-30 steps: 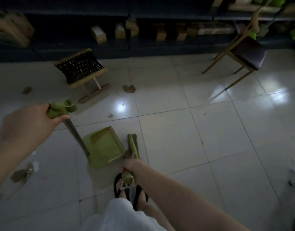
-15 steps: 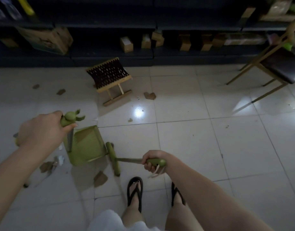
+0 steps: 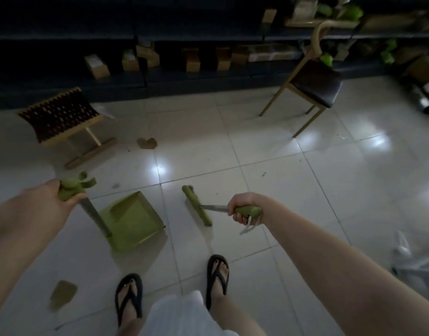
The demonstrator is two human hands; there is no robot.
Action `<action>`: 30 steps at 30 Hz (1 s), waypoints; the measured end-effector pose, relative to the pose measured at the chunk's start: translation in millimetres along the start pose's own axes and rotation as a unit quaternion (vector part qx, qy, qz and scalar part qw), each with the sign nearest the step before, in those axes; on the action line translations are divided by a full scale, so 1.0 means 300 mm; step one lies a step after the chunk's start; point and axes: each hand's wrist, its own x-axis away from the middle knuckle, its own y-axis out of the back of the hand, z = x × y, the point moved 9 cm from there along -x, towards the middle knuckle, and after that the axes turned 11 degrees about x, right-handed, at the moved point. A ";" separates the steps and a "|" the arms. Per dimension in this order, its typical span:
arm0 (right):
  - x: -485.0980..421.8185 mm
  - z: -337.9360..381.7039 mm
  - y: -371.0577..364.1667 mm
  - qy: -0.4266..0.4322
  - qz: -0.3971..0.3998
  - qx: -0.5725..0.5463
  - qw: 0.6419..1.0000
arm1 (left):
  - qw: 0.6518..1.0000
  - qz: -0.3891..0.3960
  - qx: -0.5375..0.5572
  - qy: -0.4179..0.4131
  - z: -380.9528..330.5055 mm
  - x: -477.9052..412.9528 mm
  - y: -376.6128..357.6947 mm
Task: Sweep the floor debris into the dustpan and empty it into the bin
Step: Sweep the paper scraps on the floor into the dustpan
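Both hands are busy. The left hand [image 3: 39, 209] is clenched round the green top of the dustpan's handle. Its grey shaft slants down to the dustpan [image 3: 135, 221], which sits on the tiled floor [image 3: 293, 190] ahead of the left foot, its open edge turned toward the broom [image 3: 196, 204]. The right hand [image 3: 242, 208] has its fingers wrapped round the broom's green grip, with a white loop dangling below the fist. The broom head rests on the tiles just right of the dustpan, apart from it, with a few dark specks [image 3: 263, 174] scattered nearby. A far scrap [image 3: 147, 143] of brown debris lies beyond, beside the foot of a low stool [image 3: 60, 117]. A near scrap [image 3: 63, 293] lies by the left flip-flop [image 3: 128, 297]. A chair [image 3: 315, 81] stands at the back right, against dark shelves [image 3: 184, 32] holding small cartons.
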 end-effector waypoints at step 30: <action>-0.246 -0.605 0.693 -0.088 -0.198 0.048 0.975 | 0.993 0.084 -0.078 -0.019 -0.824 0.154 -0.441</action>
